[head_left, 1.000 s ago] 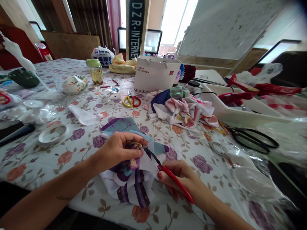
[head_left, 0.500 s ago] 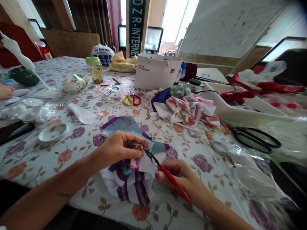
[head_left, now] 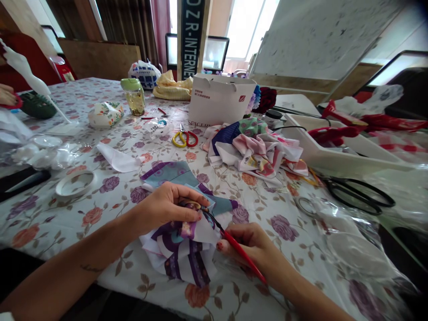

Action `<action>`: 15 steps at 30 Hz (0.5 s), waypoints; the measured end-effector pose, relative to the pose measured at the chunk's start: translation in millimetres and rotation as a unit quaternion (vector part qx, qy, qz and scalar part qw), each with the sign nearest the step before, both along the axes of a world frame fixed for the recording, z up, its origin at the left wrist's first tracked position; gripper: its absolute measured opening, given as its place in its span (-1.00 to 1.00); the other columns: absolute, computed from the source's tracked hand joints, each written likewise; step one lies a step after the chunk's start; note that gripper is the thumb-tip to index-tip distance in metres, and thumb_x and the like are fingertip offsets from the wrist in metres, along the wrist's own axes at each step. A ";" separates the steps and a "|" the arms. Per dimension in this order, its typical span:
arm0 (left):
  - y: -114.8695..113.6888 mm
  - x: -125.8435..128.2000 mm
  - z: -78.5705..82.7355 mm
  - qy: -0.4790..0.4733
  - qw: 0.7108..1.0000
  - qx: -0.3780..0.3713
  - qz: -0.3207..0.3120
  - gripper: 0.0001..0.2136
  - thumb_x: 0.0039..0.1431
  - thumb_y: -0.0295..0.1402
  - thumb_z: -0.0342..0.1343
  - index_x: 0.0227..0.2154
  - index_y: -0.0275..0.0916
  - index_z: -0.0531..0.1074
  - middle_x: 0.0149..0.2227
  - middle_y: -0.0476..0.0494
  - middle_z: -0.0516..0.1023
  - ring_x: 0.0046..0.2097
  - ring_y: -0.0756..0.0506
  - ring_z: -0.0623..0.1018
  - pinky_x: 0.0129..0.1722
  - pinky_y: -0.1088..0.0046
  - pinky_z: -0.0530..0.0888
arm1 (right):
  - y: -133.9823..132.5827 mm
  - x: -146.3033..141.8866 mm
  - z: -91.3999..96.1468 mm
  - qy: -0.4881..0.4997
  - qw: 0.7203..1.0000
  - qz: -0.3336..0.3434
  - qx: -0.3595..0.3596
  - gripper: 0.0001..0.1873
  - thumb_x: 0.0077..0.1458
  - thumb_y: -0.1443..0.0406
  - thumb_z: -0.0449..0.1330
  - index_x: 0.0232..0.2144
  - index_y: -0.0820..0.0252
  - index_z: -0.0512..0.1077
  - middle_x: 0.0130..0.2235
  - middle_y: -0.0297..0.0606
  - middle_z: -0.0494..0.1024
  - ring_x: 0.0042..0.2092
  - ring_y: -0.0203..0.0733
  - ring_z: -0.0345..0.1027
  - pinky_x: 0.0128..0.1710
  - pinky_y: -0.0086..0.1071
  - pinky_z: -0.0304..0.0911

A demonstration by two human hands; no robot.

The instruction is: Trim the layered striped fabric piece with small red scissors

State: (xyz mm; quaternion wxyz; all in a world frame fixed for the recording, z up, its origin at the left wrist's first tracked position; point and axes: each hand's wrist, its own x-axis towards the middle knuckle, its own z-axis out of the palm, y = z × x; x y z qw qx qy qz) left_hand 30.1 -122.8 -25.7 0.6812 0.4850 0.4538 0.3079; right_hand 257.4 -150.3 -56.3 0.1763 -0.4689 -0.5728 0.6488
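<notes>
My left hand [head_left: 172, 203] pinches a bunched piece of purple patterned cloth [head_left: 187, 229] between thumb and fingers, above the table. In my right hand [head_left: 249, 247] is a slim red-handled tool [head_left: 241, 250] with a narrow dark metal tip. That tip touches or lies just beside the cloth near my left fingertips; whether its jaws are apart is too small to tell. Below hang more folds of white and purple cloth with dark bands. A blue-grey cloth piece with purple edges [head_left: 169, 173] lies flat behind my left hand.
Yellow-and-red scissors [head_left: 185, 136], a heap of fabric scraps [head_left: 252, 147] and a white paper bag [head_left: 220, 100] stand beyond my hands. Black-handled scissors [head_left: 359, 194] and a white bin [head_left: 334, 149] are right. A tape roll [head_left: 76, 183] lies left. Another person's hand [head_left: 8, 96] shows far left.
My hands and the cloth stay nearly in place, with only a slight shift of the tool's tip. At far left, the other person's hand has risen and now holds something red.
</notes>
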 end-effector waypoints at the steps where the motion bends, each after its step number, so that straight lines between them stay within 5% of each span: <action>1: 0.2 -0.1 0.0 -0.001 1.000 -0.002 -0.001 -0.75 -0.12 -0.46 0.37 -0.29 -0.23 0.65 -0.44 -0.04 0.57 -0.46 0.06 0.42 -0.43 0.58 0.36 | 0.2 -0.3 0.5 -0.003 1.000 -0.001 0.001 -0.36 -0.13 -0.21 0.29 -0.68 0.17 0.20 -0.70 -0.52 0.06 -0.66 -0.46 -0.14 -0.70 -0.46 -0.30; 15: 0.1 -1.6 -2.0 -0.029 0.999 -0.025 0.000 -0.73 -0.14 -0.51 0.38 -0.28 -0.23 0.66 -0.44 -0.06 0.61 -0.46 0.06 0.48 -0.40 0.58 0.41 | -0.7 -3.1 2.8 0.001 1.000 -0.013 0.007 -0.34 -0.15 -0.22 0.29 -0.70 0.17 0.17 -0.69 -0.52 0.02 -0.63 -0.46 -0.20 -0.67 -0.45 -0.34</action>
